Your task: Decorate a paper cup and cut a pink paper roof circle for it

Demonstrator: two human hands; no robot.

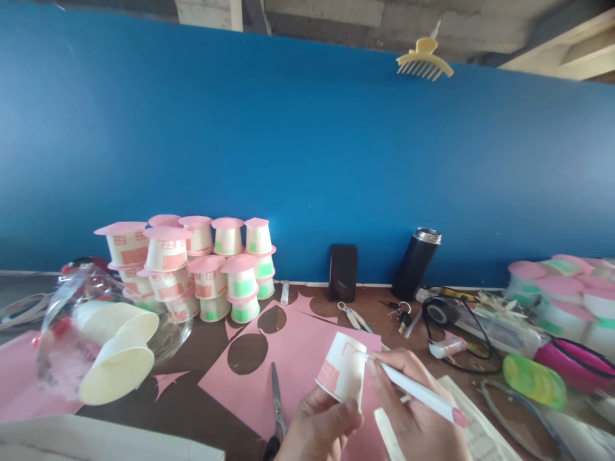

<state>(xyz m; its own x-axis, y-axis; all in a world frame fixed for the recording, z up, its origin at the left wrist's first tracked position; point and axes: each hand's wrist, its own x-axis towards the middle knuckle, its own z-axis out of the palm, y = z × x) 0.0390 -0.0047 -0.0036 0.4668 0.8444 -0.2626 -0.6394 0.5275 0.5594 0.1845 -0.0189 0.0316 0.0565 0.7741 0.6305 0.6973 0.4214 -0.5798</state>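
Note:
Held tilted in my left hand (324, 422) is a white paper cup (350, 378), fingers and thumb around its rim end. A solid pink patch and a thin pink outline show on its side. My right hand (418, 403) grips a white marker (418, 388) with a pink end, its tip at the outline on the cup. Beneath both hands lies a pink paper sheet (307, 339) with round holes cut out. Scissors (277, 400) rest on this sheet, left of my left hand, their handles partly out of view.
Stacked cups with pink paper tops (166, 250) stand at the back left, near a clear plastic bag (57, 346) holding plain cups. A phone (343, 272) and a black flask (416, 262) stand by the blue wall. Keys, cable and more decorated cups (567, 288) occupy the right side.

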